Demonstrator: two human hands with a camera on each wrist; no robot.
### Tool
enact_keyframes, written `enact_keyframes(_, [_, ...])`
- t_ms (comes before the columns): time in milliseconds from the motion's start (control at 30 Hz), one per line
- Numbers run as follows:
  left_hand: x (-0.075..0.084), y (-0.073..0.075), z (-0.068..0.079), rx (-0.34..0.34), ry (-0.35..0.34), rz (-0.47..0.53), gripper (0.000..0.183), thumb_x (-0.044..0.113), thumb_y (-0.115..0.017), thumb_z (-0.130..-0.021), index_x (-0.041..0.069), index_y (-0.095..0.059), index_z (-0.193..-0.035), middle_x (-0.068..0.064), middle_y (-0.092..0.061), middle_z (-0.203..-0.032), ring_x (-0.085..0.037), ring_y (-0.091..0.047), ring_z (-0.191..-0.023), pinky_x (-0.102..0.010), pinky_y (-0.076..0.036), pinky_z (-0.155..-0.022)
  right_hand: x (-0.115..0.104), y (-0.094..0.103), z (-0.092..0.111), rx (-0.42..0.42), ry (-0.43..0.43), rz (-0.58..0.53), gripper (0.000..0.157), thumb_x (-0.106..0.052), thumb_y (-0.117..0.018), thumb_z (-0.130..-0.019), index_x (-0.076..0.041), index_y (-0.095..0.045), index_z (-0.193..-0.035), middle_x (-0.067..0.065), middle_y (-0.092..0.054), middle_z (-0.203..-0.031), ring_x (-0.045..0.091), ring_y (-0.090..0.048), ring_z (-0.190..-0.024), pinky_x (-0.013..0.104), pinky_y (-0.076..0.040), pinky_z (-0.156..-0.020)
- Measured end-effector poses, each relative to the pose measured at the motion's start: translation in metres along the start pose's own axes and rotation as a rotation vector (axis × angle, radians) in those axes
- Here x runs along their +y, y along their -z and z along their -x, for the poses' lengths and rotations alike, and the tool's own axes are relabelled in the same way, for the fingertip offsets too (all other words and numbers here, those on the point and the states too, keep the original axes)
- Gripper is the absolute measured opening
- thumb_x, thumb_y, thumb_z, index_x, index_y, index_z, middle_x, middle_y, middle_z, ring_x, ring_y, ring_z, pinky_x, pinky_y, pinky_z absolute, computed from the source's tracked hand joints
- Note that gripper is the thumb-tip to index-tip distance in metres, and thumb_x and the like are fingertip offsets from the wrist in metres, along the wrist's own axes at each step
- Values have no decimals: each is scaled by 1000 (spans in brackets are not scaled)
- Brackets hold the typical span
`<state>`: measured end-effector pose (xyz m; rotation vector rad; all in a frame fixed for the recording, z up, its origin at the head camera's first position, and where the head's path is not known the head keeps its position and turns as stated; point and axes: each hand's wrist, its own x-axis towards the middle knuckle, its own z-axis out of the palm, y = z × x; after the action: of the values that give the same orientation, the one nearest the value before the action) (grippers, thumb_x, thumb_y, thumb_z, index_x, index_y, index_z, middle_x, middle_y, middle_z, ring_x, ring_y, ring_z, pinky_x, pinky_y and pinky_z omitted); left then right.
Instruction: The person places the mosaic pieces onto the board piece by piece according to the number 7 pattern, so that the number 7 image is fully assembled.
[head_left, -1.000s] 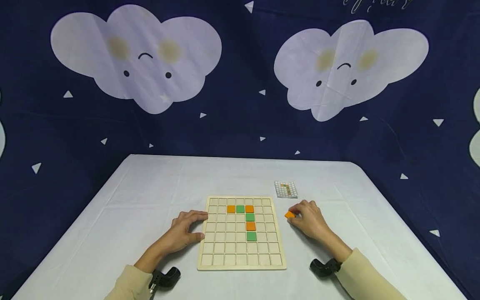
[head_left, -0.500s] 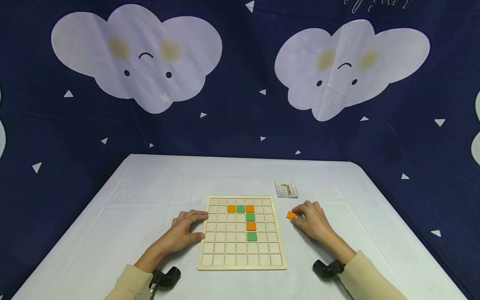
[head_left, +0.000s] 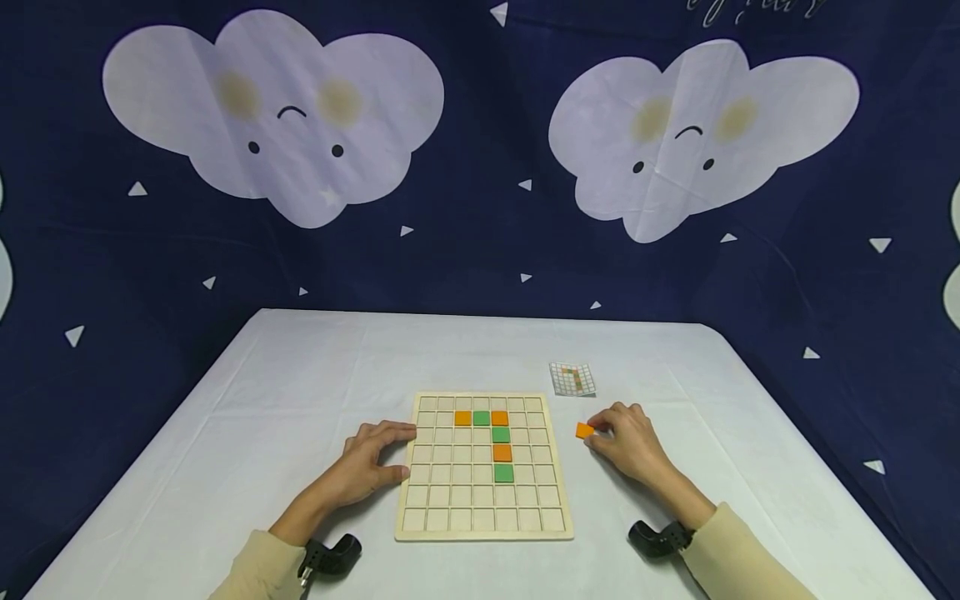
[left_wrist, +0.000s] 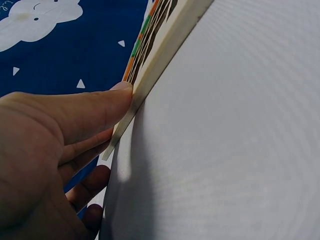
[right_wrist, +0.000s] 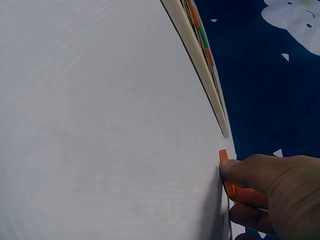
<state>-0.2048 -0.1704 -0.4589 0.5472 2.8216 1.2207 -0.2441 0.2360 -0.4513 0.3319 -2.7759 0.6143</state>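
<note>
A square wooden grid board [head_left: 450, 479] lies on the table with a row of tiles across and a column running down: orange tiles [head_left: 502, 452] alternate with green tiles [head_left: 503, 473]. My left hand [head_left: 366, 467] rests at the board's left edge, thumb and fingertips touching its side, as the left wrist view also shows. To the right of the board, my right hand [head_left: 628, 442] pinches an orange square tile [head_left: 583, 431] between thumb and fingers. In the right wrist view that orange tile [right_wrist: 224, 157] stands out from under the thumb, apart from the board's edge.
A small printed card [head_left: 572, 379] with a grid and a coloured pattern lies behind the right hand. White cloth covers the table [head_left: 337, 350]. Behind it hangs a dark blue curtain [head_left: 480, 267] with clouds. Black wrist cameras [head_left: 656, 540] sit on both wrists.
My right hand has drifted slightly to the right with the orange tile, which has turned a little between the fingers. The left hand and the board have stayed still.
</note>
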Motion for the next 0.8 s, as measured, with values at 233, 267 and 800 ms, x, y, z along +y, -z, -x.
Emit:
enact_keyframes(233, [0, 0, 0, -2, 2, 2, 50, 19, -74, -78, 13, -59, -125, -1, -51, -138, -24, -37, -124, -41, -21, -92, -4, 1, 0, 6, -2, -19, 21, -17, -77, -72, -9, -73, -91, 2, -63, -82, 16, -43, -77, 30, -29, -70])
enact_keyframes(267, [0, 0, 0, -1, 2, 2, 50, 19, -74, -78, 13, -59, -125, -1, -52, -138, -24, -37, -124, -41, -21, -92, -5, 2, 0, 7, -1, -21, 22, -17, -77, -72, -9, -73, -91, 2, -63, -83, 16, -43, -77, 30, -30, -70])
enact_keyframes(800, [1, -1, 0, 2, 20, -10, 49, 18, -74, -77, 13, -60, -124, -1, -52, -138, -24, -37, -123, -41, -22, -92, -30, 10, 8, 6, 49, -71, 22, -19, -77, -72, -12, -73, -92, -3, -62, -84, 14, -44, -81, 30, -32, -73])
